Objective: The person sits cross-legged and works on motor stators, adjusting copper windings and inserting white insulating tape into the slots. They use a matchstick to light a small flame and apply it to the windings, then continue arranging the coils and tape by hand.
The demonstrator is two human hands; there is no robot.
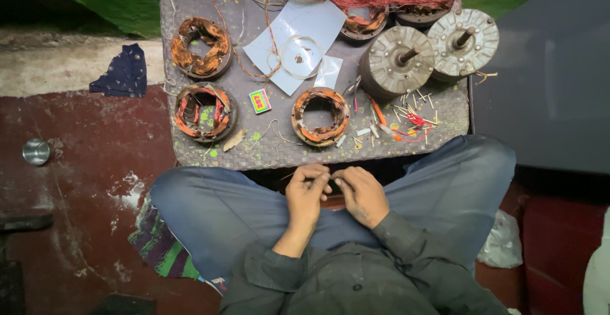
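The worktop [445, 124] carries two motor housings [397, 67] at 1 o'clock and wound stators; one stator [321, 116] lies nearest. At 6 o'clock, left hand [306, 194] and right hand [360, 194] touch, each pinching, it seems, a thin wire [332, 180], over the lap.

Grey woven table [438, 130], copper-wound stators [321, 116], motor housings [397, 62], white paper [298, 29], matchbox [259, 101]

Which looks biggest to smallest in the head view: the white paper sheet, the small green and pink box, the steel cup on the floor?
1. White paper sheet
2. Steel cup
3. Green and pink box, close to the cup in size, so unsure.
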